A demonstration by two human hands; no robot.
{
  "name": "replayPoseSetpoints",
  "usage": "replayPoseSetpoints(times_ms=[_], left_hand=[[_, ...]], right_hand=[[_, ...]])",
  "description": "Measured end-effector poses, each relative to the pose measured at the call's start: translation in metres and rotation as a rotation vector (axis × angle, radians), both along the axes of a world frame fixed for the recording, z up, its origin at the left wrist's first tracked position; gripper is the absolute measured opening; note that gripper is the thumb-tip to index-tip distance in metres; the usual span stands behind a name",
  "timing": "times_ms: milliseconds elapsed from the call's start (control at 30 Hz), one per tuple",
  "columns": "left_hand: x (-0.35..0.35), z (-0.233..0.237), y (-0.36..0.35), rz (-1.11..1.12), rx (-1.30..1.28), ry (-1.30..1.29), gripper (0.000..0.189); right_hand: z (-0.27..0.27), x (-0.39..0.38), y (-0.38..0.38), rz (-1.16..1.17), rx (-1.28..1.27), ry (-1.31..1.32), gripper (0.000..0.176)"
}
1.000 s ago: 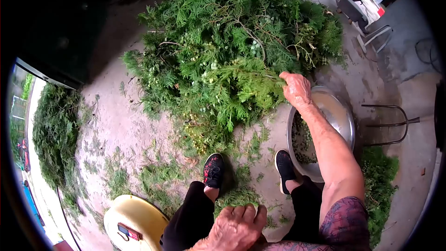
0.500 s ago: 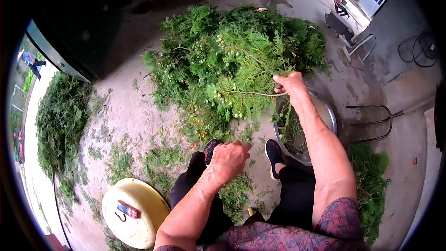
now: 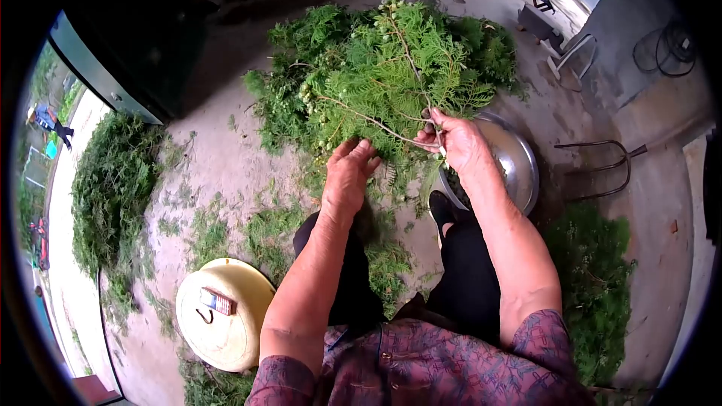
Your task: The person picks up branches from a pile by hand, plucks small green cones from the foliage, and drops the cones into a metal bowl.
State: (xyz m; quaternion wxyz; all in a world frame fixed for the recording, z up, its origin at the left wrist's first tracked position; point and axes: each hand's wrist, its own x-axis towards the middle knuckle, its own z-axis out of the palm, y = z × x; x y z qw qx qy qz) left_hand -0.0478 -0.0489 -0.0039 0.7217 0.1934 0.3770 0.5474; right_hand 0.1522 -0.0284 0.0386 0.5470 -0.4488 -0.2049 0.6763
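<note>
A leafy green branch with pale round cones hangs out over the heap of cut greenery. Its forked stem is pinched between the thumb and fingers of my right hand. Close to the lower twigs, my left hand has its fingers bent near the foliage; whether they touch anything is unclear. Just beneath my right hand stands a round metal basin, partly covered by my forearm, with dark contents barely visible.
A yellow upturned basin with a phone on it lies lower left. More greenery piles flank both sides. A pitchfork lies at right. A distant person is outside at far left.
My left hand has moved up and forward to the branch. My right hand has shifted slightly left, and the branch now points more upward.
</note>
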Motion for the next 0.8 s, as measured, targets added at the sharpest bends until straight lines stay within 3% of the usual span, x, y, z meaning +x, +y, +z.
replayPoseSetpoints(times_ms=[133,200,233,267,367,500,600,667,800], left_hand=[[-0.006,-0.002,0.008,0.000,-0.186,-0.102,0.025],[0.000,0.002,0.004,0.116,-0.133,-0.167,0.018],[0.003,0.004,0.002,0.173,-0.108,-0.200,0.016],[0.000,0.003,0.000,0.142,-0.057,-0.144,0.016],[-0.014,0.006,-0.010,0.121,0.032,-0.021,0.016],[-0.025,0.025,-0.028,0.167,0.022,0.082,0.016],[-0.050,0.017,-0.034,0.096,0.156,-0.087,0.020],[-0.055,0.045,-0.049,0.164,0.104,-0.170,0.026],[-0.070,0.065,-0.060,0.022,0.037,0.010,0.024]], right_hand=[[-0.008,0.003,-0.020,0.107,0.032,-0.002,0.021],[-0.002,0.001,-0.032,0.168,0.061,0.016,0.024],[-0.002,0.002,-0.036,0.141,0.055,-0.102,0.023],[-0.005,0.002,-0.039,0.114,0.047,-0.219,0.023],[-0.013,0.001,-0.052,0.051,0.108,-0.196,0.022],[-0.017,-0.021,-0.082,-0.045,0.061,-0.011,0.017],[-0.011,-0.042,-0.119,-0.072,-0.019,0.062,0.016],[-0.011,-0.062,-0.146,-0.206,-0.026,0.152,0.016],[-0.013,-0.094,-0.211,-0.260,-0.015,0.042,0.027]])
